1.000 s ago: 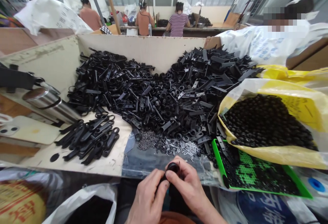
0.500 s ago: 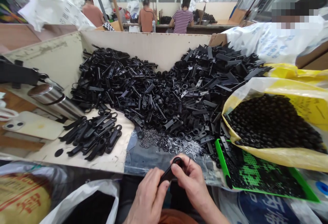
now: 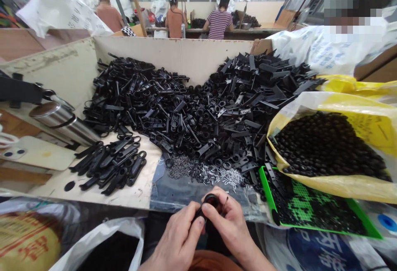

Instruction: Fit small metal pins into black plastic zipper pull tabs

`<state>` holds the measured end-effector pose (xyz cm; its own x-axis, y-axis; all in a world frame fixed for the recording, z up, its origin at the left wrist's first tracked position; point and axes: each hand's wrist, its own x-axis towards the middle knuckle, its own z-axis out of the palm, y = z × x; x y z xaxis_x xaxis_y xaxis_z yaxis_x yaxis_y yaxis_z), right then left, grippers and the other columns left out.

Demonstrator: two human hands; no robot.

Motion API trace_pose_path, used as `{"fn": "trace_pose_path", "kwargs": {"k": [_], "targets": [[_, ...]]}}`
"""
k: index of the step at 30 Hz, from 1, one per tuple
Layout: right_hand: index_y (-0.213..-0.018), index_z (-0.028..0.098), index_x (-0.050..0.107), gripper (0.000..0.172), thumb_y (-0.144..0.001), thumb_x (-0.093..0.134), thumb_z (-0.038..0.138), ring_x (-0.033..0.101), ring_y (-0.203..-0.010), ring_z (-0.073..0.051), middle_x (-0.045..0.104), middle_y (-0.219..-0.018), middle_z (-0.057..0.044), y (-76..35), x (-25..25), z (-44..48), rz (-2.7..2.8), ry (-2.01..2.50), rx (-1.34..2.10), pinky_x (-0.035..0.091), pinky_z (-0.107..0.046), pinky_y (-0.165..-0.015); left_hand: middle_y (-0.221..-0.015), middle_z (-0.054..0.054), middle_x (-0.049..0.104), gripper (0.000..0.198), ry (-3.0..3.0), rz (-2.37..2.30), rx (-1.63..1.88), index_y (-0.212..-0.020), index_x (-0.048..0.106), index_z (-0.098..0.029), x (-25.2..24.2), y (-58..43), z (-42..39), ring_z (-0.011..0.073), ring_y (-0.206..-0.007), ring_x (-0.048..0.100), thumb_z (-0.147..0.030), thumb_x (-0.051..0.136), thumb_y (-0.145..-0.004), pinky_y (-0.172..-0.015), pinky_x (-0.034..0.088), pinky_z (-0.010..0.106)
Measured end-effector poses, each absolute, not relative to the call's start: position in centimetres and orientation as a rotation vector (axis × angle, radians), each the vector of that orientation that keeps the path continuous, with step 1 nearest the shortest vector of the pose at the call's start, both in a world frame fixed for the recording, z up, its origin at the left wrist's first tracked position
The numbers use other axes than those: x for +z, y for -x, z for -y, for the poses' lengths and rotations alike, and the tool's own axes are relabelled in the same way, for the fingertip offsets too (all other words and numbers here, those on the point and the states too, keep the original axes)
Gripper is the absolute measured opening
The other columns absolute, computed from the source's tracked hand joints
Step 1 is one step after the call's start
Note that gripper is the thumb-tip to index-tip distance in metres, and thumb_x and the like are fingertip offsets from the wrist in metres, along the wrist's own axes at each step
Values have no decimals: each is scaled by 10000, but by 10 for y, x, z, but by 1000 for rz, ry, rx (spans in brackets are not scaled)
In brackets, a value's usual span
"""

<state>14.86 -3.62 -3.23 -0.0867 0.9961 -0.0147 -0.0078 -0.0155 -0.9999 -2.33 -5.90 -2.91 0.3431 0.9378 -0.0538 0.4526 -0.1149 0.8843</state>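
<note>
Black ringed part [image 3: 211, 196], held, left hand [image 3: 178, 230] now covering more

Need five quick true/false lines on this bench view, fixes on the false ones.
1. Left hand and right hand hold one black part. True.
2. The green tray is left of both hands. False: the green tray is to their right.
3. Silver pins lie beyond the hands. True.
4. The yellow bag is tied shut. False: the yellow bag is open, small black pieces showing.
5. A phone lies at far left. True.
</note>
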Motion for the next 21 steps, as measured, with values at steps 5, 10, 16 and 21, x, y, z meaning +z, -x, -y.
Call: {"fn": "trace_pose_path", "kwargs": {"k": [5,10,16,21], "targets": [[-880,199,652,361,-825,745,543,414,-559,-93,511,-712,42,-139,-40,42,973,1158,1517,361,-196,-492,-938,60,741,242,-1655,-1355,848,-1024,661,-261,-30,17,62,204,-851,688,-399,463,-1004,-799,533,276],[-975,200,669,418,-829,746,583,287,-490,-44,443,-674,69,-133,-49,49,801,1049,1727,253,-162,-434,-1112,112,753,335,-1448,-1398,894,-1175,696,-251,-44,17,72,259,-983,689,-460,573,-943,-842,559,309],[-979,211,666,331,-873,727,519,348,-556,-67,503,-744,45,-134,-43,49,901,963,1697,316,-180,-499,-1146,120,750,352,-1328,-1493,931,-1150,729,-259,-53,18,79,301,-1080,673,-477,660,-883,-903,552,339],[-889,195,696,320,-897,685,515,469,-679,-122,533,-796,13,-134,-35,40,1103,1076,1489,405,-229,-611,-1091,106,751,361,-1192,-1544,975,-1101,737,-269,-55,17,78,292,-1066,659,-517,700,-842,-897,533,324]]}}
